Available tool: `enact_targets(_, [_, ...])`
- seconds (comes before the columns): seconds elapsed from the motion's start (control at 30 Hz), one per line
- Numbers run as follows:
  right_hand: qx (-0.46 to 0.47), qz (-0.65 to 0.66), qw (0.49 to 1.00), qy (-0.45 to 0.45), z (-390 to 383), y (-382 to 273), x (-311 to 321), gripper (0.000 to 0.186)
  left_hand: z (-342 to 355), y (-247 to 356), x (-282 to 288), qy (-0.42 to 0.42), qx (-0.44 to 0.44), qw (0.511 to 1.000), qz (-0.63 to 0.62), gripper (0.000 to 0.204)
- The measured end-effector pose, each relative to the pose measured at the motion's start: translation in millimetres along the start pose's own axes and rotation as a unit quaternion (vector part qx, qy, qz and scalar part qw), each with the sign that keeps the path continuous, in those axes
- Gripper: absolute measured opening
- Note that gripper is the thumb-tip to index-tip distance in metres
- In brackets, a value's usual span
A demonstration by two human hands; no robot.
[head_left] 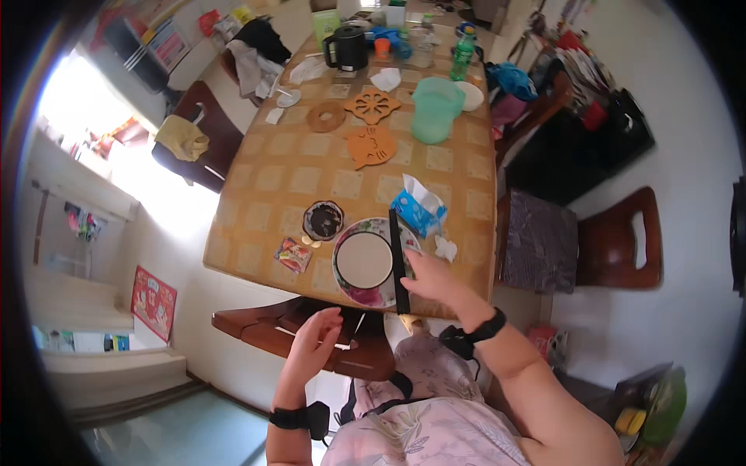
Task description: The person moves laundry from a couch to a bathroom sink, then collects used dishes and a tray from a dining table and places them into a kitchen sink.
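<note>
A round floral plate (343, 286) lies near the table's front edge. On it rests a round, pale disc with a dark rim (364, 260). A long, straight black strip (397, 252) crosses the plate's right side, its near end reaching the table edge. My right hand (429, 278) grips this strip from the right, thumb and forefinger against it; the exact hold is partly hidden. Over the chair seat in front of the table, my left hand (314, 343) hovers with loosely bent fingers apart and nothing in them.
Beside the plate are a dark-filled bowl (323, 220), a colourful packet (293, 255) and a blue tissue pack (419, 210). Orange cat-shaped mat (372, 146), green container (435, 109), black kettle (346, 48) and green bottle (464, 54) stand farther back. A wooden chair (357, 359) sits against the front edge.
</note>
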State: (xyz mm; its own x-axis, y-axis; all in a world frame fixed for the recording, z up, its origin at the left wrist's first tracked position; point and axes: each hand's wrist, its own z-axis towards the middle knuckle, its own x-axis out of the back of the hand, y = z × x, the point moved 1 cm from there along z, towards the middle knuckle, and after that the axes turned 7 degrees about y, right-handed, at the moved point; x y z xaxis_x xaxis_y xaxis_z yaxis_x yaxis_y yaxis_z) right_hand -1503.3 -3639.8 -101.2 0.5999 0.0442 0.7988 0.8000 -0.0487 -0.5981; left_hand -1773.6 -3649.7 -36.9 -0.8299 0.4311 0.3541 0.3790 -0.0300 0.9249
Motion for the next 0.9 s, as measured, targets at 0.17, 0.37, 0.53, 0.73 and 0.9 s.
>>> enact_targets(0.17, [0.052,0.232,0.890,-0.390,70.5,26.7,116.7,0.037,-7.1,-8.2,-11.4,0.129,0.020,0.986,0.102,0.033])
enact_targets(0.37, [0.070,0.115,0.955,-0.263,224.3,34.1,167.5,0.027,-2.2,-3.4,-22.6,0.176,0.134,0.955,0.196,0.037])
enact_targets(0.53, [-0.033,0.181,0.969,-0.168,352.2,133.9,44.0,0.039,30.6,15.8,-5.8,0.201,0.216,0.914,-0.279,0.037])
enact_targets(0.73, [-0.062,-0.022,0.998,0.013,383.2,129.8,15.6,0.040,167.9,70.9,22.0,0.229,0.169,0.863,-0.418,0.040])
enact_targets(0.9, [-0.077,-0.072,0.992,-0.073,387.8,122.4,28.7,0.054,279.3,1.8,-21.1,0.168,0.248,0.791,-0.534,0.041])
